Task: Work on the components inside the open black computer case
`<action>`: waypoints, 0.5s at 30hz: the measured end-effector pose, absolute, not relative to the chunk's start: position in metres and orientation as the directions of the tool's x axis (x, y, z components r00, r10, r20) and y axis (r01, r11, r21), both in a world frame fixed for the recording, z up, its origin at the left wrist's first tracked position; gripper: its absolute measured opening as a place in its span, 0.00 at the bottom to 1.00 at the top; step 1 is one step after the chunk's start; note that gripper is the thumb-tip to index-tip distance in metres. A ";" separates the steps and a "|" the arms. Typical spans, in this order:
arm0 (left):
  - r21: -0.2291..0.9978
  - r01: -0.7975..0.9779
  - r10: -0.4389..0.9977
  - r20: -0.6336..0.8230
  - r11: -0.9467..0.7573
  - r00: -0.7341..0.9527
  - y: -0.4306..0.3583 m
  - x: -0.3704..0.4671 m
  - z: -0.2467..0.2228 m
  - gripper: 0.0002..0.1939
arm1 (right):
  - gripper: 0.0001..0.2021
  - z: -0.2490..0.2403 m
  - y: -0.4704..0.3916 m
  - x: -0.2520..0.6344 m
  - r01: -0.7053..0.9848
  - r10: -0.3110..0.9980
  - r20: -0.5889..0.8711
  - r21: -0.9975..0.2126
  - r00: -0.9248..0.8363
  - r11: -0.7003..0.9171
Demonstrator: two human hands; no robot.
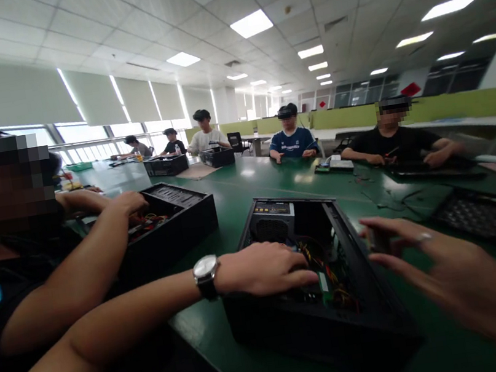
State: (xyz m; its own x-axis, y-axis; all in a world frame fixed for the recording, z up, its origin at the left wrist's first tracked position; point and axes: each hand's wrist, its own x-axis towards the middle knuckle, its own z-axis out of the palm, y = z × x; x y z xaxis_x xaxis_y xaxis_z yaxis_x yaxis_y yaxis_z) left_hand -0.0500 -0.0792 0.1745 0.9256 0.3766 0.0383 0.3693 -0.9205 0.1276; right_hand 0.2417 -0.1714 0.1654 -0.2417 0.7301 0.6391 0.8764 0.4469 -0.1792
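An opened black computer case (269, 326) lies on the green table in front of me, with colored cables (313, 255) and a green circuit board (326, 292) showing inside. My left hand (265, 268), with a watch on the wrist, reaches across its near left edge. The thumb and forefinger there are stretched and apart; the other fingertips are hidden. Just right of the case, my right hand (432, 264) is raised, holding a small dark blocky part (378, 240) between thumb and fingers. Motion blurs this part, so its kind is unclear.
A power supply (274, 219) sits at the far end of my case. On my left, a co-worker's arm (110, 231) reaches into another black case (174, 222). A dark panel (482, 213) and loose cables (412, 205) lie on the right. Several people work around the table (230, 188).
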 end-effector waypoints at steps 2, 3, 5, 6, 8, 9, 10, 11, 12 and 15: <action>0.026 0.317 0.318 0.049 -0.948 0.947 -0.061 -0.049 0.174 0.25 | 0.19 0.175 -0.153 0.210 0.792 0.730 0.507 -0.139 -0.459 0.595; -0.046 0.294 0.293 0.034 -0.955 0.956 -0.047 -0.046 0.170 0.25 | 0.18 0.175 -0.146 0.197 0.773 0.742 0.409 -0.125 -0.531 0.622; -0.174 0.233 0.243 -0.038 -0.957 0.969 -0.018 -0.038 0.153 0.26 | 0.19 0.172 -0.136 0.174 0.801 0.800 0.172 -0.079 -0.576 0.593; -0.218 0.199 0.220 -0.080 -0.955 0.972 -0.006 -0.033 0.144 0.28 | 0.19 0.169 -0.132 0.165 0.827 0.827 0.052 -0.037 -0.559 0.561; -0.262 0.120 0.160 -0.136 -0.957 0.978 0.013 -0.023 0.129 0.31 | 0.19 0.166 -0.127 0.153 0.862 0.861 -0.130 0.061 -0.492 0.503; -0.270 0.089 0.132 -0.147 -0.959 0.980 0.019 -0.019 0.124 0.31 | 0.19 0.164 -0.125 0.148 0.872 0.870 -0.183 0.103 -0.457 0.479; -0.272 0.067 0.112 -0.154 -0.960 0.982 0.023 -0.014 0.121 0.31 | 0.18 0.162 -0.121 0.146 0.877 0.878 -0.217 0.135 -0.427 0.461; -0.269 0.052 0.097 -0.158 -0.962 0.983 0.025 -0.009 0.119 0.30 | 0.18 0.159 -0.118 0.144 0.881 0.883 -0.240 0.155 -0.404 0.446; -0.265 0.043 0.087 -0.159 -0.963 0.983 0.025 -0.006 0.119 0.28 | 0.17 0.157 -0.114 0.144 0.886 0.887 -0.254 0.167 -0.385 0.432; -0.251 0.025 0.070 -0.173 -0.968 0.983 0.023 -0.001 0.124 0.28 | 0.14 0.146 -0.100 0.147 0.904 0.900 -0.283 0.178 -0.332 0.389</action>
State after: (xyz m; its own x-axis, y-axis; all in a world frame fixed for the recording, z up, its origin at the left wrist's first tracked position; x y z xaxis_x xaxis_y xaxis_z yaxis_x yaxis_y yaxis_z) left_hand -0.0012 0.0234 0.1242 0.9825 0.0697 -0.1725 0.0245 -0.9676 -0.2512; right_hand 0.1465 -0.1000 0.1455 -0.3317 0.9000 -0.2827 0.9040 0.3889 0.1775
